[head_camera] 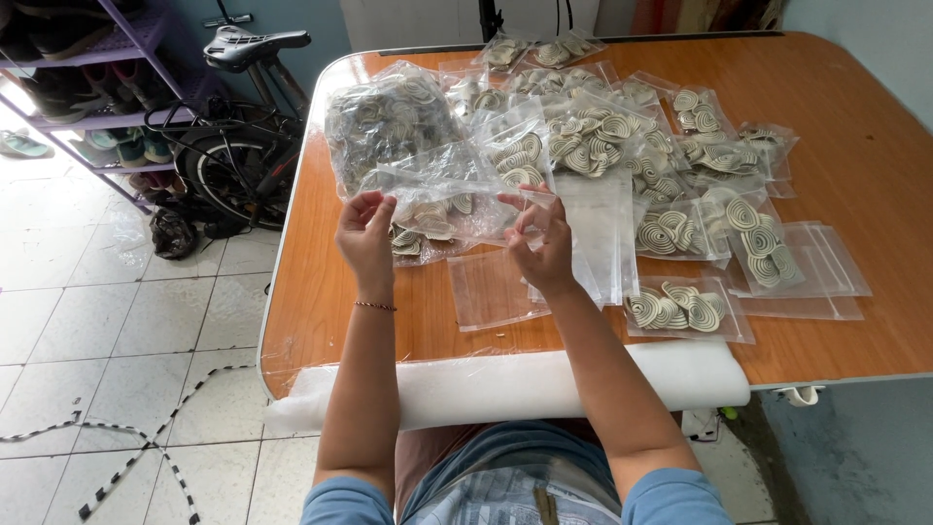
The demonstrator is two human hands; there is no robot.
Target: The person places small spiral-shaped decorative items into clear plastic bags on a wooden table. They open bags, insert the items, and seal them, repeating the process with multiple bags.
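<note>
- A clear plastic bag (pixel 449 199) holding a few cream spiral-shaped pieces was held up above the wooden table (pixel 855 194), a little left of the table's middle, stretched between both hands.
- The bag's left edge was pinched by the left hand (pixel 365 233), fingers curled around the plastic and thumb pressed against it.
- The bag's right edge was gripped by the right hand (pixel 539 238), fingertips closed on the film near the bag's mouth.
- A thin bracelet (pixel 374 306) was worn on the left wrist.
- A large bulging bag of spiral pieces (pixel 389 122) was seen lying just beyond the held bag, toward the far left of the table.
- Many smaller filled bags (pixel 680 146) were spread across the far and right parts of the table, some overlapping.
- A stack of empty clear bags (pixel 595 233) lay just right of the right hand, and one filled bag (pixel 680 309) lay nearer, to the right.
- A white foam roll (pixel 505 384) was laid along the near table edge.
- A bicycle (pixel 238 146) and a purple shoe rack (pixel 87 87) were seen on the tiled floor (pixel 117 331) to the far left.
</note>
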